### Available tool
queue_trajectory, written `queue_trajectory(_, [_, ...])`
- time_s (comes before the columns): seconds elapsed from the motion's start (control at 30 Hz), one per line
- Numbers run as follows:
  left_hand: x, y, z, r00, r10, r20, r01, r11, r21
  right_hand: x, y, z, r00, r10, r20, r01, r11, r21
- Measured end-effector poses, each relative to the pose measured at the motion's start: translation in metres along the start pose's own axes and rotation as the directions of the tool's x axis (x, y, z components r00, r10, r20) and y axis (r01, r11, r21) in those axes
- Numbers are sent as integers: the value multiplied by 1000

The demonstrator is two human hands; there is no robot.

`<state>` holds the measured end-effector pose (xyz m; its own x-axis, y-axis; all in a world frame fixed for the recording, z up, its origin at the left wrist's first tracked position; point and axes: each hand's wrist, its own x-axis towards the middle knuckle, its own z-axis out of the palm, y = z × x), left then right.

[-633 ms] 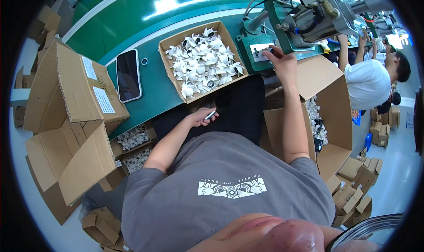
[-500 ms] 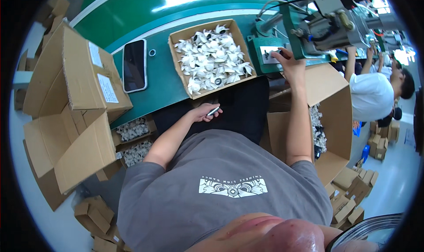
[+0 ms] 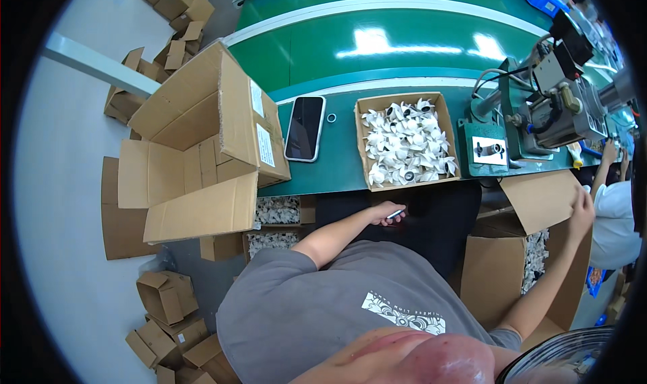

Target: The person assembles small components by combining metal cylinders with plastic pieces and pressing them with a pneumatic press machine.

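My left hand is closed round a small slim silver-edged object above my lap; its kind is not clear. Out to the right, my right hand is raised beside the flap of an open cardboard box; its fingers are too small and smeared to read. A shallow carton on the green bench holds many white bladed fan wheels. Right of it stands a green bench press. On its light base plate sits a small dark cylindrical part.
A phone and a small ring lie left of the carton. A large open cardboard box stands at the bench's left end. White parts fill the box by my right arm. A person in white is at far right.
My right hand has left the press base and moved right, toward the box flap. The dark part on the plate now shows uncovered. My left hand keeps its hold. The whole view has shifted.
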<state>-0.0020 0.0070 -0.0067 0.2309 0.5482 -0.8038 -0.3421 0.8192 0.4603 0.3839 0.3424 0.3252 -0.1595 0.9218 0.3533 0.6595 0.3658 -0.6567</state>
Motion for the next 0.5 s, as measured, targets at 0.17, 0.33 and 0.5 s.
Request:
queue_trajectory(0.17, [12, -2, -19, 999, -27, -32, 27, 1000, -1, -49, 193, -39, 940, 144, -309, -255, 898, -358])
queue_trajectory(0.33, [17, -6, -24, 990, -43, -131, 56, 993, 101, -177, 241, 54, 817, 357, 453, -42, 820, -571])
queue_trajectory(0.5, [18, -6, -11, 988, 9, -153, 17, 986, 168, -187, 271, 100, 685, 498, 532, -287, 856, -431])
